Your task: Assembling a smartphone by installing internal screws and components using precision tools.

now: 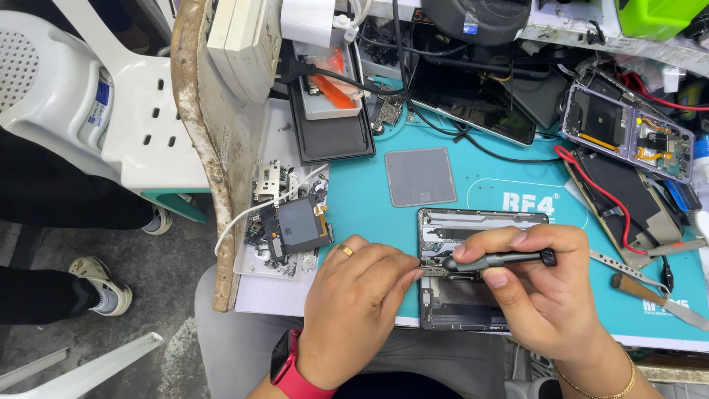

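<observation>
Closing around a screwdriver [496, 259], right hand [543, 292]; left hand [353, 310] seemingly pinches opened phone [473, 222].

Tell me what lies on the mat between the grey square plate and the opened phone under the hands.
In the head view, only bare teal mat lies between the grey square plate and the opened phone.

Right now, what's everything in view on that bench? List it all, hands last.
opened phone: 1, dark, on the teal mat under both hands
screwdriver: 1, dark grey, over the phone
grey square panel: 1, mat centre
second opened phone: 1, purple frame, upper right
red wire: 1, right side
loose parts pile: 1, grey, white tray at left
metal tweezers: 1, silver, right
white chair: 1, upper left
left hand: ring, red watch, fingertips at phone
right hand: grips screwdriver
</observation>
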